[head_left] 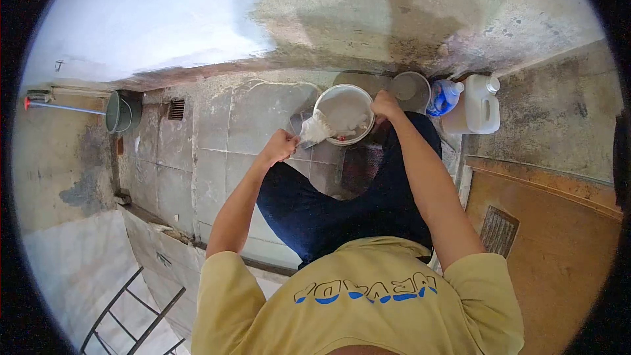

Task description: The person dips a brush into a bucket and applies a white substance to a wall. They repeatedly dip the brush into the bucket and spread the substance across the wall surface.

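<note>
My left hand [279, 146] is closed on a clear plastic bag [314, 129] with white material in it. The bag lies tilted against the left rim of a white bucket [372, 133]. Inside the bucket is a pale, cloudy content [343, 113], with lumps and a small red spot near the lower edge. On the bucket's other side my right hand [386, 106] is closed at the rim, seemingly gripping it; the fingertips are hidden. The bucket stands on the floor in front of my knees.
Right of the bucket stand another pail [411, 91], a blue bottle [445, 97] and a whitish jerrycan [483, 108]. A dark green bucket [119, 113] is at the far left, near a blue-handled tool [66, 107] and a floor drain [176, 110]. The wall [342, 20] is partly painted white.
</note>
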Tool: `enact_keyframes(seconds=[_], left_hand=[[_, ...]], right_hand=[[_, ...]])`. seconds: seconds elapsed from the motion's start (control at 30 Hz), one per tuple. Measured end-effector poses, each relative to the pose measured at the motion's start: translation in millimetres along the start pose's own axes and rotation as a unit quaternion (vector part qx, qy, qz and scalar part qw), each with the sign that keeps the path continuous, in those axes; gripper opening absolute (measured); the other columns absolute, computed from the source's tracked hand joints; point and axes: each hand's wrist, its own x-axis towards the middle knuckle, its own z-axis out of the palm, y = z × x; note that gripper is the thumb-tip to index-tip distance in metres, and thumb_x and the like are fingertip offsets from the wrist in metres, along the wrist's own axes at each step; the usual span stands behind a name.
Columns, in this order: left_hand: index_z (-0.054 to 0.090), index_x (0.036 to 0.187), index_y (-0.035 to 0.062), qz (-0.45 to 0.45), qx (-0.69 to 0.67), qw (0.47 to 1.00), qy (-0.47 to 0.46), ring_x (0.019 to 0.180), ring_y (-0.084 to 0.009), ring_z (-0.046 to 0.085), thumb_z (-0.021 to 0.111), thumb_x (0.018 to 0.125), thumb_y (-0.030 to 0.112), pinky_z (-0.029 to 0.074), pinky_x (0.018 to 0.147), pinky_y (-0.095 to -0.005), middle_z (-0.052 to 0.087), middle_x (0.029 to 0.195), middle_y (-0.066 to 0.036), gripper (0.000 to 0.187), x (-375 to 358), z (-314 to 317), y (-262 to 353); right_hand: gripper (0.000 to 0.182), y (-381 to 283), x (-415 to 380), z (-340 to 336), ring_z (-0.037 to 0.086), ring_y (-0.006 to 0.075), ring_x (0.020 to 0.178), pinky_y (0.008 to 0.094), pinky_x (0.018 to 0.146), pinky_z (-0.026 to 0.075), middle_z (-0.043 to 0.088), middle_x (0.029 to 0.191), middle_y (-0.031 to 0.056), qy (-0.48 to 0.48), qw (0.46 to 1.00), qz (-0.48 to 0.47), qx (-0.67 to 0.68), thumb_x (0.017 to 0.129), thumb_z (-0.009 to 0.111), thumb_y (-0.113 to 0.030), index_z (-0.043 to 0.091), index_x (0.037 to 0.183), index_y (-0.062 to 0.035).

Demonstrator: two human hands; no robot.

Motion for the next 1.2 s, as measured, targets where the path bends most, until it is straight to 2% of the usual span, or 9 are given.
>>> enact_keyframes(seconds=[0.17,0.23,0.33,0.47,0.57,0.63,0.73,0.93,1.2], left_hand=[[0.054,0.056,0.0016,0.002,0.010,1.000,0.006,0.034,-0.0114,0.039,0.056,0.088,0.022,0.029,0.034,-0.0307,0.045,0.044,-0.002,0.038,-6.1,-0.3,-4.1],[0.058,0.059,0.0001,-0.014,0.003,1.000,0.010,0.035,-0.0105,0.039,0.057,0.087,0.023,0.029,0.033,-0.0297,0.046,0.046,-0.002,0.036,-10.0,-1.9,-3.8],[0.062,0.064,-0.0045,-0.033,0.047,0.998,0.026,0.039,-0.0169,0.049,0.058,0.085,0.023,0.037,0.038,-0.0351,0.052,0.047,-0.009,0.035,-15.6,-6.1,-10.9],[0.061,0.062,-0.0023,0.039,0.166,0.984,0.046,0.039,-0.0109,0.044,0.055,0.089,0.022,0.035,0.038,-0.0306,0.050,0.050,-0.002,0.037,-10.2,-9.4,-49.4],[0.061,0.062,-0.0036,0.022,0.158,0.983,0.089,0.042,-0.0168,0.050,0.053,0.089,0.023,0.040,0.045,-0.0344,0.053,0.050,-0.008,0.039,-24.6,-12.9,-47.7],[0.064,0.073,-0.0039,0.073,0.182,0.966,0.167,0.070,-0.0439,0.062,0.055,0.086,0.026,0.046,0.064,-0.0475,0.062,0.069,-0.026,0.034,-38.6,-9.7,-29.0],[0.061,0.078,-0.0016,0.141,0.158,0.935,0.284,0.074,-0.0444,0.060,0.052,0.089,0.027,0.046,0.066,-0.0505,0.062,0.074,-0.026,0.032,-50.3,4.9,-3.9],[0.057,0.087,0.0015,0.208,0.320,0.879,0.285,0.076,-0.0446,0.061,0.050,0.090,0.025,0.048,0.069,-0.0528,0.062,0.083,-0.022,0.024,-28.1,25.3,15.2],[0.057,0.087,0.0027,0.207,0.372,0.885,0.190,0.073,-0.0427,0.059,0.052,0.088,0.022,0.048,0.066,-0.0524,0.061,0.078,-0.020,0.020,-11.9,34.2,4.1]], right_hand=[[0.023,2.2,2.4,5.7,0.070,0.0294,0.063,0.0384,0.060,0.056,0.067,0.075,0.0247,-0.018,0.999,-0.032,0.002,0.076,0.055,-0.007,0.064,0.082,0.0136],[0.024,3.1,2.4,9.7,0.069,0.0293,0.062,0.0380,0.063,0.056,0.067,0.076,0.0256,0.079,0.982,-0.126,-0.119,0.077,0.054,-0.007,0.064,0.083,0.0144],[0.023,-0.8,-3.4,3.3,0.070,0.0302,0.066,0.0391,0.068,0.056,0.067,0.079,0.0252,-0.008,1.000,-0.027,-0.007,0.077,0.054,-0.007,0.065,0.083,0.0126],[0.025,7.8,18.8,20.1,0.070,0.0309,0.067,0.0398,0.073,0.056,0.068,0.081,0.0234,0.043,0.996,-0.053,-0.051,0.073,0.059,-0.008,0.067,0.089,0.0092],[0.022,-3.4,-8.8,11.2,0.070,0.0305,0.067,0.0388,0.066,0.055,0.067,0.073,0.0238,0.037,0.998,-0.033,-0.044,0.079,0.051,-0.007,0.067,0.081,0.0087],[0.023,-3.5,-7.9,4.5,0.069,0.0313,0.066,0.0388,0.065,0.055,0.067,0.073,0.0245,0.003,0.995,-0.062,-0.079,0.079,0.051,-0.008,0.066,0.081,0.0095],[0.023,4.2,4.5,16.1,0.070,0.0318,0.069,0.0401,0.069,0.055,0.068,0.075,0.0228,0.046,0.992,-0.077,-0.088,0.079,0.052,-0.009,0.067,0.080,0.0087],[0.023,1.0,-7.1,9.7,0.069,0.0321,0.068,0.0408,0.067,0.055,0.067,0.073,0.0247,0.032,0.989,-0.111,-0.087,0.078,0.053,-0.010,0.067,0.078,0.0085],[0.021,1.0,-5.4,10.0,0.069,0.0323,0.068,0.0424,0.067,0.055,0.067,0.079,0.0254,0.020,0.995,-0.079,-0.054,0.075,0.055,-0.007,0.067,0.082,0.0093]])
